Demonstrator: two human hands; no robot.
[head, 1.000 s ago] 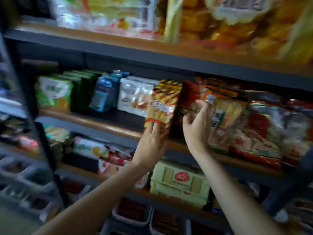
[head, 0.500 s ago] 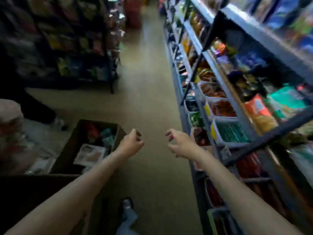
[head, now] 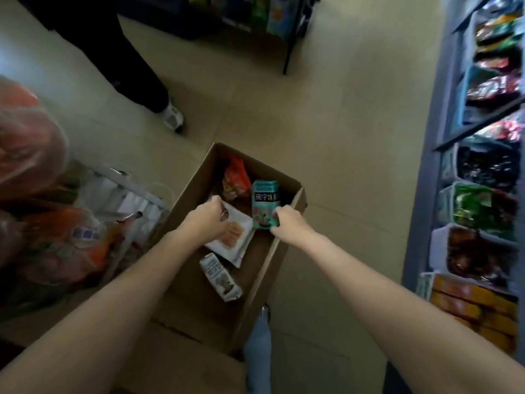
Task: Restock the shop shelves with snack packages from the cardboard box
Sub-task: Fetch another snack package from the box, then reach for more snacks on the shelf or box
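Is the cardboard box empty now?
No: the box holds several packs, among them a teal pack gripped by the right hand and a white pack under the left hand.

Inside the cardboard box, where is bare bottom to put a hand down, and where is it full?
Bare cardboard shows in the near part of the cardboard box, between the grey packet and the near wall. The far half is crowded: white packet under the left hand, teal packet gripped by the right hand, red packet behind.
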